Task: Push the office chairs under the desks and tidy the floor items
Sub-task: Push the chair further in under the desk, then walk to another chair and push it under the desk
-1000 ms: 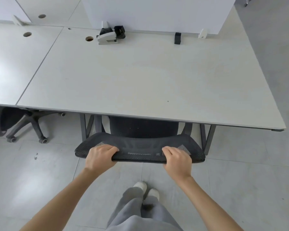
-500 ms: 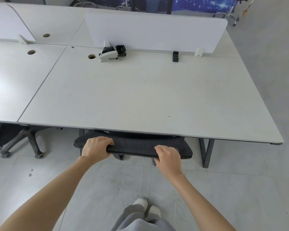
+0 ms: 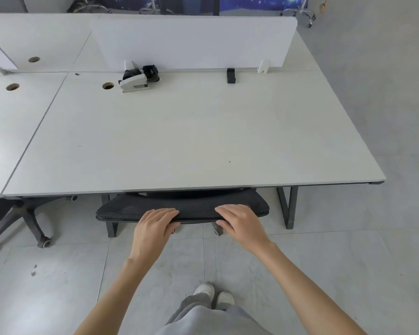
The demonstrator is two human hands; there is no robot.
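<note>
A black mesh office chair (image 3: 194, 206) sits mostly under the white desk (image 3: 179, 141); only the top of its backrest and one caster stick out past the front edge. My left hand (image 3: 153, 228) lies over the backrest's top edge left of centre, fingers on top and thumb beneath. My right hand (image 3: 242, 226) holds the same edge right of centre in the same way. A second dark chair (image 3: 22, 213) is tucked under the neighbouring desk on the left, with its wheeled base showing.
A white stapler-like device (image 3: 134, 84) and a black clip (image 3: 230, 75) sit at the desk's back by a white partition (image 3: 191, 42). A dark desk leg (image 3: 287, 206) stands right of the chair. Small dark scraps (image 3: 33, 270) lie on the grey tile floor.
The chair has rolled forward under the desk, so less of its backrest shows. Both hands have shifted closer together on the top edge, with looser fingers.
</note>
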